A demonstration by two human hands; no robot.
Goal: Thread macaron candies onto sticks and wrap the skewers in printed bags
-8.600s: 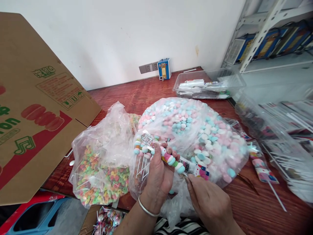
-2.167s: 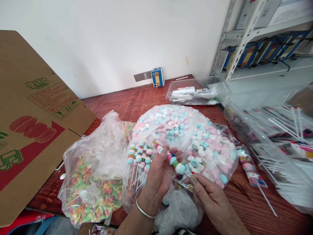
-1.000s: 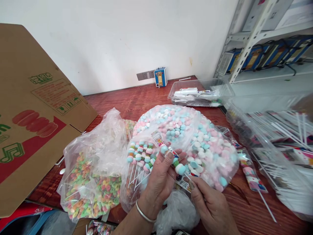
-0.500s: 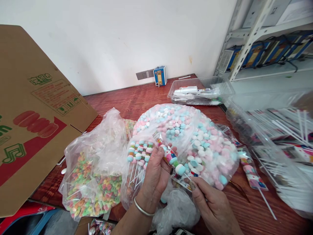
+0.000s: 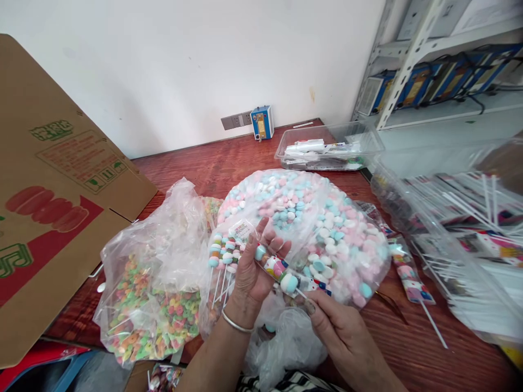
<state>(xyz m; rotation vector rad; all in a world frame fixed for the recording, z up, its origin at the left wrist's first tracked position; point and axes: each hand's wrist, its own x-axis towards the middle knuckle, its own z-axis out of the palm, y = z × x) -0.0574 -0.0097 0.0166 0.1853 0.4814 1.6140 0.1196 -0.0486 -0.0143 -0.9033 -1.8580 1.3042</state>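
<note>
My left hand [image 5: 253, 272] is closed round a fan of wrapped candy sticks [image 5: 223, 253], their white stems pointing down. Its fingertips also rest on one more candy stick [image 5: 280, 272] in a clear printed sleeve. My right hand [image 5: 339, 335] pinches the lower end of that sleeve, near the stem. Both hands hover over a big clear bag of pink, blue and white candies [image 5: 322, 228]. A bag of coloured ring candies [image 5: 151, 294] lies to the left.
A large cardboard box flap [image 5: 53, 201] leans at the left. A clear plastic tub [image 5: 330, 147] sits at the table's back. A bag of white sticks and printed sleeves [image 5: 461, 239] lies at the right, with one finished candy stick [image 5: 411, 275] beside it. Metal shelving [image 5: 408, 54] stands behind.
The sleeved candy stick has dropped to a flatter angle and moved slightly left. My left fingers have spread over its top end. The bundle stays in my left hand.
</note>
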